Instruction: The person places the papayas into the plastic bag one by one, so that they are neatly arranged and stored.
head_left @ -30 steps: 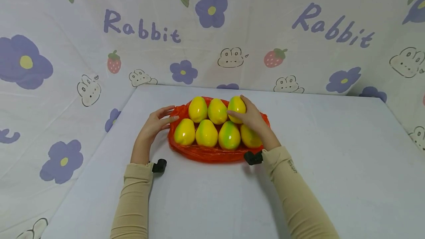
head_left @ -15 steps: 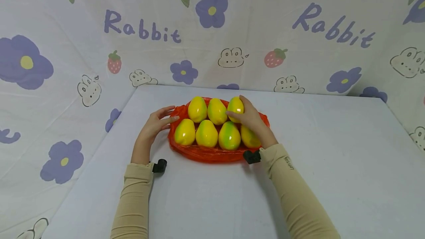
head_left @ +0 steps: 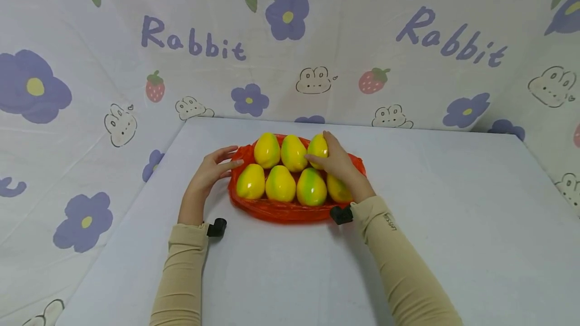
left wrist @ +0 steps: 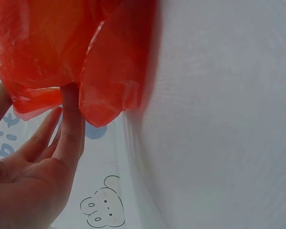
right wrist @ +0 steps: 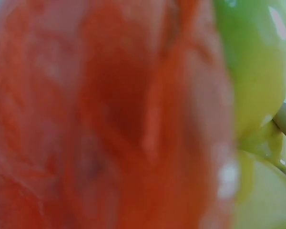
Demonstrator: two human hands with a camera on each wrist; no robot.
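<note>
A red plastic bag [head_left: 281,213] lies spread on the table, with two rows of glossy yellow fruits on it, streaked with green and egg-shaped. My right hand [head_left: 340,162] grips the back-row right fruit [head_left: 317,145], thumb on its near side and fingers behind. Under that forearm, the front-row right fruit [head_left: 337,188] is partly covered. My left hand [head_left: 210,167] is at the bag's left edge, its fingers spread and gently bent. The left wrist view has those fingers [left wrist: 69,126] touching the hanging red plastic. Red film fills most of the right wrist view, beside green-yellow fruits [right wrist: 257,62].
The white tabletop [head_left: 453,215] stretches to both sides and in front of the bag. Behind it hangs a printed cloth [head_left: 344,24] with flowers, rabbits and strawberries. A small black camera [head_left: 217,227] sits at the left cuff, another black camera [head_left: 341,214] at the right.
My right hand has shifted slightly left with the back-row right fruit, closer to its neighbour. The left hand stays at the bag's edge. The head view has moved a little.
</note>
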